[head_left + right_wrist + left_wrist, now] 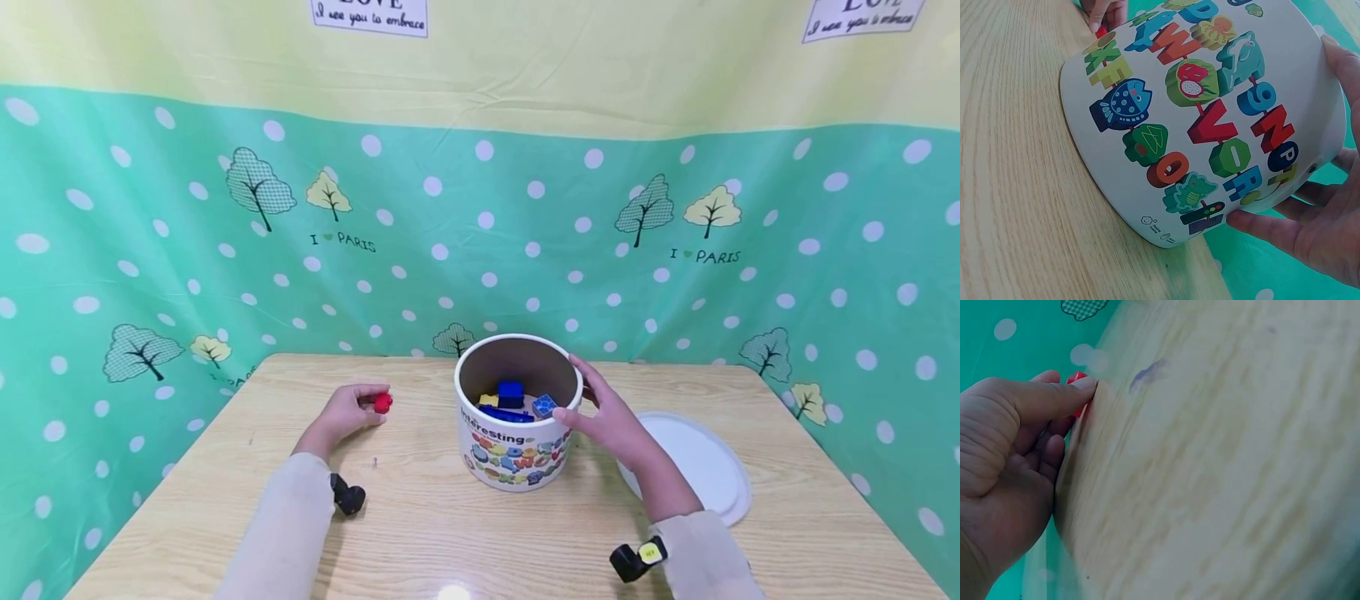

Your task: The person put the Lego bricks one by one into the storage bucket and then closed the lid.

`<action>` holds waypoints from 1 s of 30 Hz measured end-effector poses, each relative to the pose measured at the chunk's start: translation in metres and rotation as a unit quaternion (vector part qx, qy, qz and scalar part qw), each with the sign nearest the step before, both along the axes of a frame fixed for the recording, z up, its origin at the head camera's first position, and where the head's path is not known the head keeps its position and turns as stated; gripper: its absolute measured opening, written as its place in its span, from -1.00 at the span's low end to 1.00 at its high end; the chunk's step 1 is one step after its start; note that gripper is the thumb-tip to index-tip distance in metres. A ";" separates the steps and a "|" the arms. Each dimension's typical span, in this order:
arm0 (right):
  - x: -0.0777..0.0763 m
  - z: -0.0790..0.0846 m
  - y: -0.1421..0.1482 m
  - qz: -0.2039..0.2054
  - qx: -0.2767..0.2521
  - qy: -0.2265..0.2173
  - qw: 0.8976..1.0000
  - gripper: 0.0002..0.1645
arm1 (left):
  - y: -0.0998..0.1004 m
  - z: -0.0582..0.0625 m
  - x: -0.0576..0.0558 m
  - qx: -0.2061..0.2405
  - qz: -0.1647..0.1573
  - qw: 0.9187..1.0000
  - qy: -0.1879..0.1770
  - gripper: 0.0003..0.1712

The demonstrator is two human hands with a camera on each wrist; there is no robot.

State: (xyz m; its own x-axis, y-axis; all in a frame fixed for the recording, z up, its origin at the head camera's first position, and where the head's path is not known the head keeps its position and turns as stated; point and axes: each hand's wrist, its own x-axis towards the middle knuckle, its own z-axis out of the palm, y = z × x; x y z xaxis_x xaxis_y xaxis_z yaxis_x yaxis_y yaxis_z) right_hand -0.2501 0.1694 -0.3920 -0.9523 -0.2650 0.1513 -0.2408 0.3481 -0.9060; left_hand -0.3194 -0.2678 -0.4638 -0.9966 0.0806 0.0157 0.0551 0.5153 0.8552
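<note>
My left hand [352, 414] pinches a small red block [383, 403] between thumb and fingers, low over the table's left side. In the left wrist view, the fingers [1054, 400] mostly hide the red block [1079, 377]. A white bucket [517, 450] printed with colourful letters and animals stands upright at the middle. My right hand [611, 421] grips its right side, thumb at the front of the rim and fingers farther back; the right wrist view shows that hand [1316, 212] spread around the bucket wall [1166, 125]. Inside lie blue blocks [511, 394] and a yellow block [489, 401].
A white round lid [697, 462] lies flat on the wooden table [465, 542], right of the bucket and partly behind the right forearm. Behind the table hangs a green and yellow curtain [510, 200] with dots and trees.
</note>
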 end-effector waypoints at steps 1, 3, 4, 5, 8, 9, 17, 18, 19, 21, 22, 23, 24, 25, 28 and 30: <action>0.000 0.000 0.000 -0.001 -0.001 -0.001 1.000 0.09 | 0.000 -0.001 0.000 -0.006 0.002 1.000 0.002 -0.38; 0.001 0.001 0.000 -0.002 -0.002 -0.003 1.000 0.09 | 0.001 -0.002 0.001 -0.013 0.006 1.000 0.001 -0.46; 0.001 0.001 0.000 -0.001 -0.002 -0.002 1.000 0.09 | 0.001 -0.002 0.002 -0.015 0.009 1.000 0.000 -0.49; 0.001 0.001 0.000 -0.001 -0.003 -0.002 1.000 0.09 | 0.001 -0.002 0.003 -0.017 0.009 1.000 0.001 -0.51; 0.001 0.000 0.000 0.000 -0.003 0.000 1.000 0.09 | 0.003 -0.002 0.007 -0.014 0.011 1.000 0.004 -0.54; 0.000 -0.001 0.000 0.000 -0.003 0.001 1.000 0.08 | 0.003 -0.003 0.008 -0.009 0.007 1.000 0.007 -0.54; 0.000 0.000 0.000 -0.001 0.001 -0.001 1.000 0.10 | 0.003 -0.004 0.019 0.050 0.001 0.999 0.019 -0.45; 0.000 0.000 0.000 -0.002 0.002 -0.002 1.000 0.10 | 0.004 -0.004 0.021 0.057 0.001 0.998 0.019 -0.45; 0.000 0.000 -0.001 -0.003 0.002 -0.003 1.000 0.11 | 0.005 -0.003 0.022 0.067 0.001 0.998 0.017 -0.46; 0.000 0.000 -0.001 -0.003 0.002 -0.003 1.000 0.11 | 0.007 -0.001 0.024 0.083 0.006 0.996 0.008 -0.47; 0.000 0.000 -0.001 -0.003 0.002 -0.003 1.000 0.11 | 0.009 0.001 0.025 0.090 0.005 0.996 0.006 -0.47; 0.001 0.001 -0.001 -0.003 0.001 -0.004 1.000 0.10 | 0.011 0.002 0.026 0.094 0.004 0.996 0.006 -0.47; 0.001 0.001 -0.001 -0.003 0.001 -0.004 1.000 0.10 | 0.013 0.004 0.028 0.098 0.002 0.995 0.004 -0.46; 0.001 0.001 -0.001 -0.003 0.000 -0.005 1.000 0.10 | 0.015 0.006 0.029 0.103 0.002 0.995 0.003 -0.46; 0.001 0.001 -0.001 -0.004 0.000 -0.007 1.000 0.10 | 0.021 0.012 0.031 0.118 -0.006 0.993 0.005 -0.46; 0.001 0.001 -0.001 -0.004 0.000 -0.008 1.000 0.10 | 0.024 0.016 0.031 0.124 -0.015 0.992 0.008 -0.46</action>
